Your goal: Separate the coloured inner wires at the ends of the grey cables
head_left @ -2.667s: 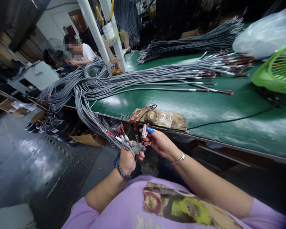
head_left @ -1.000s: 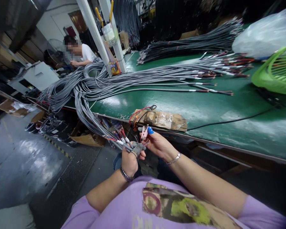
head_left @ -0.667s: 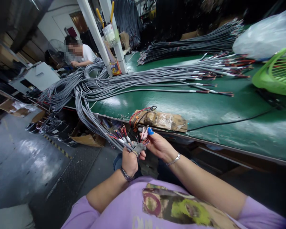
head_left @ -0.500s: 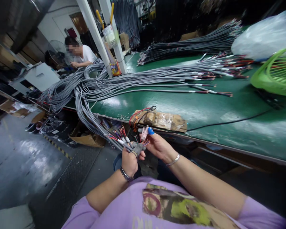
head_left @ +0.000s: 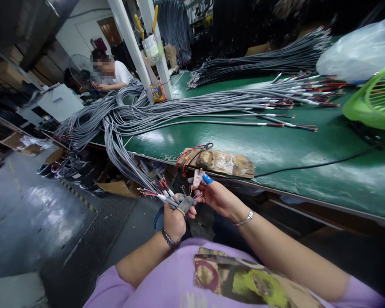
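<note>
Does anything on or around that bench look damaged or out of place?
The wooden block at the near edge of the green bench looks battered: its surface is patchy and worn, with tangled wires at its left end. Gray cables sag over the edge to the left hand, without obvious damage.

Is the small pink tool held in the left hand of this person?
No, the pink tool is in the right hand, while the left hand grips the grey cables.
</note>
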Action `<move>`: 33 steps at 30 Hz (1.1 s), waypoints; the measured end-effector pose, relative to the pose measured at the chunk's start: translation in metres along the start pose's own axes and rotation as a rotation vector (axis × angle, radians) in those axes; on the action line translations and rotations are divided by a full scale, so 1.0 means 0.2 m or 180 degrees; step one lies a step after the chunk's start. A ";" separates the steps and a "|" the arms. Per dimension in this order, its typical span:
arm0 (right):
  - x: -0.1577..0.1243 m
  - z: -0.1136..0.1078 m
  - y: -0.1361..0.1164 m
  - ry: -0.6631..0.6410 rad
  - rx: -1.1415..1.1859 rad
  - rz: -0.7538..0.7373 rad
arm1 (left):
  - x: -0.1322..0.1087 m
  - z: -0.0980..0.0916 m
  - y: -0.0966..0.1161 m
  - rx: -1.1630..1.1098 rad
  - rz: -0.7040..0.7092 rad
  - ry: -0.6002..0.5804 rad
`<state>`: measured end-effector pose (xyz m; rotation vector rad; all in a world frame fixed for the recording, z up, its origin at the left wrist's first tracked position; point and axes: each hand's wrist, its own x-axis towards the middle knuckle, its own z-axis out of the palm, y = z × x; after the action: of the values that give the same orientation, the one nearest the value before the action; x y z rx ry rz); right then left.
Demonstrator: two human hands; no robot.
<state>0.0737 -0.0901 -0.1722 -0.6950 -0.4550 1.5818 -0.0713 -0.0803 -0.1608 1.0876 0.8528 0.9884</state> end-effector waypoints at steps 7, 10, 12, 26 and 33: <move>-0.08 0.02 -0.02 0.0022 -0.0895 0.0154 | 0.00 -0.02 -0.04 0.0237 0.0008 -0.0142; -0.08 0.04 -0.01 0.0125 -0.1118 0.0029 | 0.00 -0.03 -0.05 0.0292 -0.0012 -0.0198; -0.08 0.04 -0.01 0.0179 -0.1203 -0.0014 | 0.00 -0.03 -0.05 0.0306 -0.0036 -0.0200; -0.07 0.00 0.03 0.0652 0.0003 0.0020 | 0.02 -0.03 -0.06 0.0154 -0.0150 -0.0213; -0.12 -0.01 0.02 0.0539 -0.0398 0.0315 | 0.02 -0.04 -0.06 0.0149 -0.0159 -0.0045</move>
<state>0.0731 -0.1144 -0.1712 -0.9517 -0.4016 1.5809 -0.0755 -0.0760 -0.1743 1.1067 0.8912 0.9221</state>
